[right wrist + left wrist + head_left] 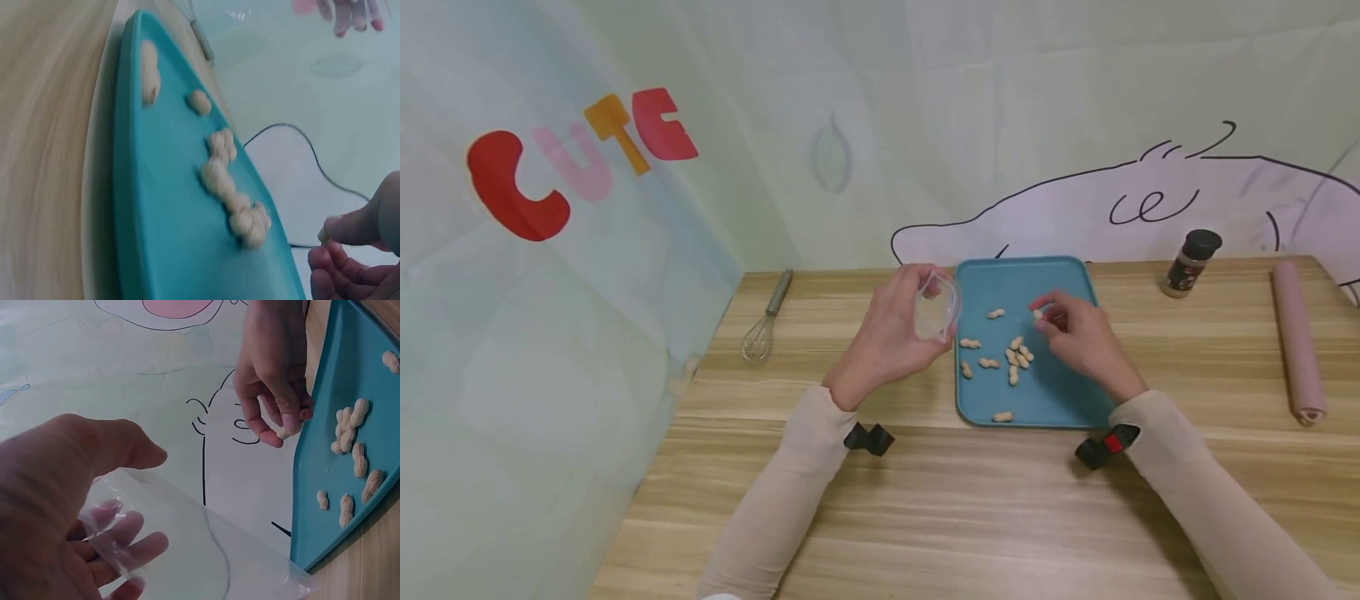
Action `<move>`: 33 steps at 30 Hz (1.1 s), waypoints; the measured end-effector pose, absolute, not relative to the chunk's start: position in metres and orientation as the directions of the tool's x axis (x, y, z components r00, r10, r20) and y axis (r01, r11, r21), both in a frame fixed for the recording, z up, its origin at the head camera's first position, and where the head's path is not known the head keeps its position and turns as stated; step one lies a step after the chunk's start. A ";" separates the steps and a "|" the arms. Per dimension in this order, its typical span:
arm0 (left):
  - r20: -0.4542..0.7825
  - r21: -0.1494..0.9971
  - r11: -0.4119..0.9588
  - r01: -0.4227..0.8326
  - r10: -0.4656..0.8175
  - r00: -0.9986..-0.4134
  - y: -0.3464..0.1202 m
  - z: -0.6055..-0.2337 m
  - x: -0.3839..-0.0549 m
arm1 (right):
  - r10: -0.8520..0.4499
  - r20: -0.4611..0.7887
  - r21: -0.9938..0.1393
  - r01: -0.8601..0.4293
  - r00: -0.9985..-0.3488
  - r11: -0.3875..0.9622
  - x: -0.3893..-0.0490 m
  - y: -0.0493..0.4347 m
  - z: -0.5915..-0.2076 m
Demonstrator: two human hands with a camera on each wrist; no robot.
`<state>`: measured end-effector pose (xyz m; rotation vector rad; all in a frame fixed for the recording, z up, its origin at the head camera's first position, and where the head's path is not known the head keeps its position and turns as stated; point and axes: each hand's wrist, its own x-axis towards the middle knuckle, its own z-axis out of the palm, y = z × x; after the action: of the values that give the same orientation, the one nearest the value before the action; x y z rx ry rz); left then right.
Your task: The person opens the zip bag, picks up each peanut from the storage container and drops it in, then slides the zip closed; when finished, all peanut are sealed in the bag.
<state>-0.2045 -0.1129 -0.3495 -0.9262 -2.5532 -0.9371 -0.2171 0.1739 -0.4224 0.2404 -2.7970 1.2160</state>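
My left hand [891, 329] holds a clear plastic bag [934, 310] at the left edge of the blue tray, its mouth spread between thumb and fingers. Through the film in the left wrist view, some of its fingers show. Above the tray [1037, 279], my right hand [1084, 337] pinches a peanut [286, 433] between thumb and fingertips. Several unshelled peanuts lie on the tray: a cluster [1019, 355] near the middle, others scattered to the left, and a single peanut [1002, 417] by the front rim.
A whisk [767, 321] lies at the left on the wooden table [925, 508]. On the right stand a black-capped seasoning jar [1183, 265] and, farther over, a rolled pink mat [1298, 342]. A printed cloth backdrop [850, 100] rises behind and to the left.
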 end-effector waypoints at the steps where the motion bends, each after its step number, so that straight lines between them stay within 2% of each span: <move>1: 0.438 0.485 0.587 0.648 0.479 -0.761 -0.113 -0.350 -0.204 | -0.109 0.150 -0.725 -0.185 -0.983 0.663 -0.216 0.172 -0.421; 11: 0.409 0.480 0.604 0.637 0.489 -0.771 -0.112 -0.350 -0.204 | -0.084 0.300 -0.778 -0.294 -0.950 0.556 -0.207 0.153 -0.404; 19: 0.392 0.477 0.609 0.634 0.499 -0.773 -0.112 -0.353 -0.205 | -0.110 0.324 -0.855 -0.341 -0.940 0.392 -0.196 0.137 -0.388; 27: 0.374 0.484 0.606 0.632 0.509 -0.775 -0.112 -0.355 -0.206 | -0.132 0.377 -0.865 -0.399 -0.917 0.304 -0.183 0.123 -0.367; 33: 0.381 0.479 0.597 0.644 0.519 -0.765 -0.111 -0.356 -0.207 | -0.161 0.447 -0.831 -0.475 -0.880 0.290 -0.181 0.116 -0.359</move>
<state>-0.2072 -0.1106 -0.3559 -0.9674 -2.6218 -0.9078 -0.1805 0.1156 -0.3595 0.5806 -2.2846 1.6207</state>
